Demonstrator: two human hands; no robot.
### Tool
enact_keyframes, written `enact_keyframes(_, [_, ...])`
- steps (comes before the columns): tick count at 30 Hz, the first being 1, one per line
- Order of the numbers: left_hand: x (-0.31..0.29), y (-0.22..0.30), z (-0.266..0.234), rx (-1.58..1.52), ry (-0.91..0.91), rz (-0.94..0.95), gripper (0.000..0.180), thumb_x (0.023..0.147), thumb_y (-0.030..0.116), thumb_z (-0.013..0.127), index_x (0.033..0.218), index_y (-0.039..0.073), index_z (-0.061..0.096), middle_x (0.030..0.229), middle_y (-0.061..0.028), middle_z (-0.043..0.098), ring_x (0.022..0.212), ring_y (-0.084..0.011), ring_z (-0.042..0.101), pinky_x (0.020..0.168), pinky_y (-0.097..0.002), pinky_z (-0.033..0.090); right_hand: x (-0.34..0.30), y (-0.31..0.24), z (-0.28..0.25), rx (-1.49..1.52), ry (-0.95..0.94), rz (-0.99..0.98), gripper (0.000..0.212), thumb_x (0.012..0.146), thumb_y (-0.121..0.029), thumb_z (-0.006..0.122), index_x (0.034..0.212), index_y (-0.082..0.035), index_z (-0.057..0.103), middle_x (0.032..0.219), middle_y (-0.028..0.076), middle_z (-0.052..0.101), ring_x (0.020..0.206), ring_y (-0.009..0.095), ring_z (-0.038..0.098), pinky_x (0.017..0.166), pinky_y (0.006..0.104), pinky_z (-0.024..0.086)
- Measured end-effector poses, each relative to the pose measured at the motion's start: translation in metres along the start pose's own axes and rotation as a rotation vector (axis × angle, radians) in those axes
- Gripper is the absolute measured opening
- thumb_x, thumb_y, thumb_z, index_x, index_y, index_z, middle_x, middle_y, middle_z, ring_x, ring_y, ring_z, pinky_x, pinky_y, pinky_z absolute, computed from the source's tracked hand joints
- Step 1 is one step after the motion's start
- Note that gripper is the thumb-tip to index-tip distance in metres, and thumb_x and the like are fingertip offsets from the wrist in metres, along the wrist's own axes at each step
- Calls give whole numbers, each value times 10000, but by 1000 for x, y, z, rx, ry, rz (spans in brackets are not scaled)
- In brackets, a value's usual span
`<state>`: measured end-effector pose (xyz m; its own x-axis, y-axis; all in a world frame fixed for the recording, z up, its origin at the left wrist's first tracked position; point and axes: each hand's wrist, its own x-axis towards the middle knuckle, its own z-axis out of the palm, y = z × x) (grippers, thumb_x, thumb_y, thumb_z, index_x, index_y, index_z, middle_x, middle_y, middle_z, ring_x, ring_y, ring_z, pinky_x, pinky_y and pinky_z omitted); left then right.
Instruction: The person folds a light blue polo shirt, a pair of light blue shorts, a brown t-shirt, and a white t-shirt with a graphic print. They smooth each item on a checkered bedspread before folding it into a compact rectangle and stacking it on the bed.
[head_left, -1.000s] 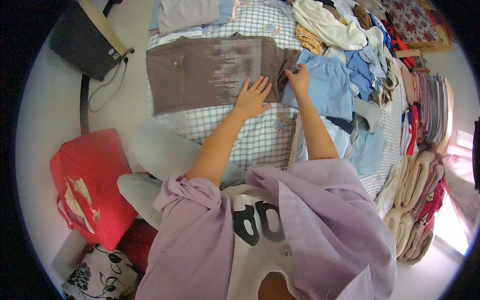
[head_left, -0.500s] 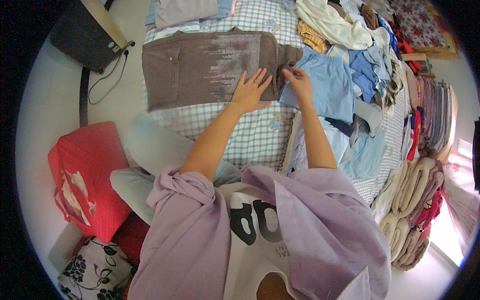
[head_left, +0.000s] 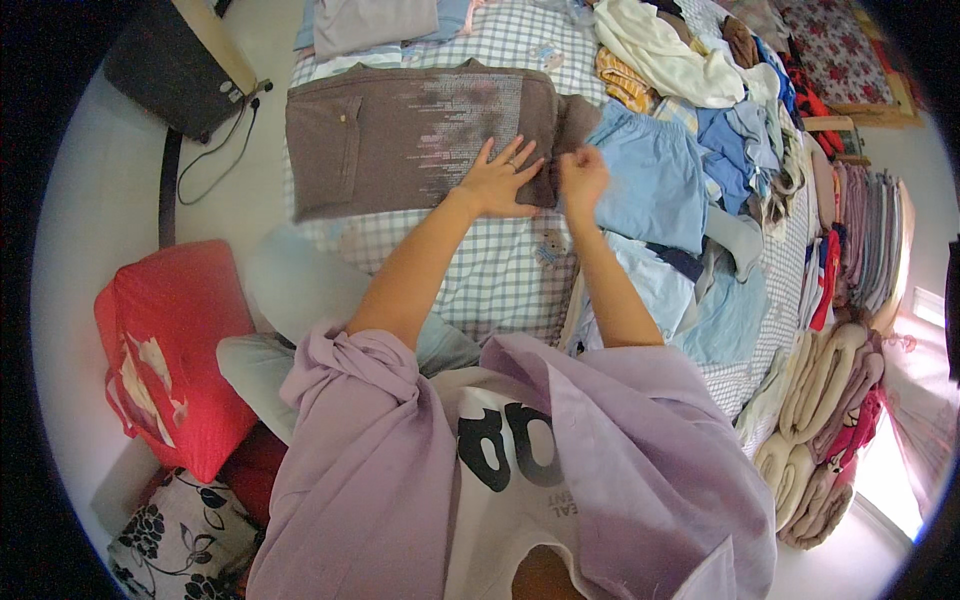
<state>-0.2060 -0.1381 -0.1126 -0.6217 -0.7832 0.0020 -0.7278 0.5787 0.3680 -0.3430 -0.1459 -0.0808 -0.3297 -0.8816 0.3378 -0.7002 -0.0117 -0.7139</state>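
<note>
A brown garment (head_left: 390,140) lies folded into a long flat shape across the checked bedding, with a pocket at its left end and a speckled pale print toward its right. My left hand (head_left: 497,183) rests flat on it near the right end, fingers spread. Just beyond, my right hand (head_left: 583,182) is closed at the garment's narrower, bunched right end, its fingertips partly blurred. Light blue shorts (head_left: 650,175) with a gathered waist lie directly to the right of that hand.
Folded clothes (head_left: 375,25) lie at the far left of the checked bedding (head_left: 500,285). A loose clothes heap (head_left: 735,140) spreads at the right, by rolled blankets (head_left: 825,390). On the left are a red bag (head_left: 190,340) and a dark box-like appliance (head_left: 175,75) with a cable.
My right hand has shifted slightly left, toward the brown garment, and its fingers have curled in more. The left hand stays pressed in nearly the same place.
</note>
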Motion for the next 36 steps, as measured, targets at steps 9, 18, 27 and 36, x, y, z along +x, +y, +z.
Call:
enact_keyframes(9, [3,-43,-49,-652,6,-496,280,685,126,471,942,34,532,1134,-154,405,999,-279,421,818,-349,345,-43,-4,23,-352,-360,-590,426,669,-49,446,1083,28,379,1116,172,418,1071,287,370,882,416,276])
enact_keyframes(18, [58,9,-34,-508,533,-709,356,658,281,578,894,25,503,950,-158,518,895,-300,487,721,-359,397,-55,-17,10,-370,-264,-385,454,645,-71,490,1072,35,381,1129,193,368,1064,337,327,892,439,244])
enact_keyframes(27, [51,-27,-28,-647,295,-962,254,684,225,569,834,61,447,913,-143,536,808,-281,528,645,-384,421,-52,-16,4,-382,-373,-454,384,589,-61,534,962,7,468,1009,148,446,934,287,409,794,383,316])
enact_keyframes(36, [22,-15,7,104,320,-140,447,739,231,430,1150,67,369,1262,-63,268,1188,-206,185,937,-431,161,20,16,58,-285,-276,-349,441,759,-270,427,1122,-24,377,1190,200,307,1085,345,295,885,418,239])
